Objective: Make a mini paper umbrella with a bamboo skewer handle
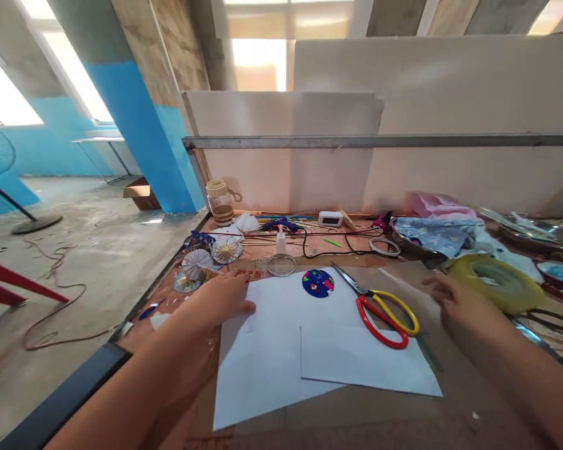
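Red and yellow handles point near and right on the scissors [366, 292], their blades aimed far and left, beside the patterned disc [318, 283]. They lie between my hands, partly over the white paper [263, 350], handles closer to my right hand [455, 303]. That one is empty, fingers loosely bent. My left hand [223, 297], half open, touches the paper's far left edge, gripping nothing I can see.

Scissors [388, 319]: one handle red, other yellow; fabric circle [318, 283] dk blue w/ multicol. pattern; paper [258, 350] white; tape roll [495, 282] yellowish
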A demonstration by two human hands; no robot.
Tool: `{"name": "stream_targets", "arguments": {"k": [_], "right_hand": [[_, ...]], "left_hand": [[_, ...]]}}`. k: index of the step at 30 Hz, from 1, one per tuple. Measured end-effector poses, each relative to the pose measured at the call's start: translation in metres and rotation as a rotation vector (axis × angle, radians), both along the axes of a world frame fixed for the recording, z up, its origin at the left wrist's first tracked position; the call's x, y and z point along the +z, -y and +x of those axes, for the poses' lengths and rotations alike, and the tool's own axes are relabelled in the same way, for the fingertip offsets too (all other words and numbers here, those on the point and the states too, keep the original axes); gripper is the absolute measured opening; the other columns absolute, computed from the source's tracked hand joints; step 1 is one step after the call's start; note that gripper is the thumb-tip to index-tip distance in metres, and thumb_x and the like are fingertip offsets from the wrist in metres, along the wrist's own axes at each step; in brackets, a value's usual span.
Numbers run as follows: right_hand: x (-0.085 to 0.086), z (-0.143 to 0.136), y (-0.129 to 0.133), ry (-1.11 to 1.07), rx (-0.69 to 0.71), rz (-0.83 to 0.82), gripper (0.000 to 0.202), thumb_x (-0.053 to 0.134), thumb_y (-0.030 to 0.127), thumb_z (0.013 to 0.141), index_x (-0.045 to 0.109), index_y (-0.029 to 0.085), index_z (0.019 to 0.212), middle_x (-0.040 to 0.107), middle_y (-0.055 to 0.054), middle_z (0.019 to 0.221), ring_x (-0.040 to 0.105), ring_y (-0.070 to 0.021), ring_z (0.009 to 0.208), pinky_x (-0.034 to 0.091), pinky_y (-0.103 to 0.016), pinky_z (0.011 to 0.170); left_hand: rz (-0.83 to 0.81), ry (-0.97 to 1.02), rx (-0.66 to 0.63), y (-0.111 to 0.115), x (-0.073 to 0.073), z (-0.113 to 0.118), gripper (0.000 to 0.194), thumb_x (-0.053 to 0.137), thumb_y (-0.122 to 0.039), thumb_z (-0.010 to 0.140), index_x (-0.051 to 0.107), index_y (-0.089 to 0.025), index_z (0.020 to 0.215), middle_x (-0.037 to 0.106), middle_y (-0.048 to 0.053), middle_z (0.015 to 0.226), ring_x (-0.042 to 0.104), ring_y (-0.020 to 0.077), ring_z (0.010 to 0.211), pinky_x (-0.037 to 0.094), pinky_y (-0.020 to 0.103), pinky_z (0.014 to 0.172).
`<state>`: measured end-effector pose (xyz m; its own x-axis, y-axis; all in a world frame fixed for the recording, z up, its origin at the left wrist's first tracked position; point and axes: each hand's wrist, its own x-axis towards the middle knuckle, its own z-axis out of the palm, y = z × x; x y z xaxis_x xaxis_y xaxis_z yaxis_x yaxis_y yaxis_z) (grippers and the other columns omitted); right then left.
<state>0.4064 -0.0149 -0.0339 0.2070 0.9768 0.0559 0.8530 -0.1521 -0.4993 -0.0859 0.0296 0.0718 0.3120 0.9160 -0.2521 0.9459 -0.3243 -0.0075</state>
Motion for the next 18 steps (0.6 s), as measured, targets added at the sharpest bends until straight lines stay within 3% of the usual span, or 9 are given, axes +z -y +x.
{"name": "stream_targets", "arguments": {"k": [5, 11, 13, 18], "right_hand": [[0.008, 0.006, -0.001, -0.153, 0.063, -0.069, 0.024, 0.050, 0.024, 0.077, 0.068, 0.019, 0.092, 0.073, -0.012, 0.085, 0.067, -0.0275, 0.082, 0.050, -0.036, 0.075], [0.006, 0.012, -0.001, -0.158, 0.094, -0.111, 0.025, 0.050, 0.024, 0.075, 0.066, 0.018, 0.094, 0.069, -0.005, 0.072, 0.064, -0.0234, 0.069, 0.049, -0.033, 0.066], [0.007, 0.015, -0.001, -0.154, 0.106, -0.121, 0.025, 0.050, 0.024, 0.075, 0.066, 0.017, 0.093, 0.068, -0.003, 0.071, 0.064, -0.0222, 0.068, 0.048, -0.032, 0.066], [0.009, 0.020, 0.000, -0.164, 0.108, -0.105, 0.024, 0.052, 0.023, 0.075, 0.067, 0.018, 0.094, 0.070, -0.003, 0.075, 0.066, -0.0212, 0.073, 0.049, -0.031, 0.072]], "left_hand": [[-0.041, 0.029, -0.003, -0.008, -0.018, -0.001, 0.063, 0.062, -0.047, 0.078, 0.059, -0.014, 0.132, 0.064, 0.020, 0.126, 0.060, 0.0387, 0.117, 0.047, 0.046, 0.094], [-0.008, 0.045, 0.015, -0.011, -0.024, -0.002, 0.074, 0.061, -0.053, 0.072, 0.057, -0.008, 0.131, 0.057, 0.026, 0.132, 0.054, 0.0432, 0.122, 0.045, 0.049, 0.096], [0.003, 0.054, 0.015, -0.012, -0.024, -0.001, 0.069, 0.060, -0.052, 0.072, 0.059, -0.008, 0.125, 0.060, 0.025, 0.126, 0.057, 0.0431, 0.117, 0.046, 0.049, 0.093], [-0.053, 0.092, 0.004, -0.016, -0.019, -0.003, 0.039, 0.057, -0.053, 0.075, 0.066, -0.018, 0.088, 0.070, 0.016, 0.102, 0.064, 0.0359, 0.100, 0.049, 0.043, 0.083]]}}
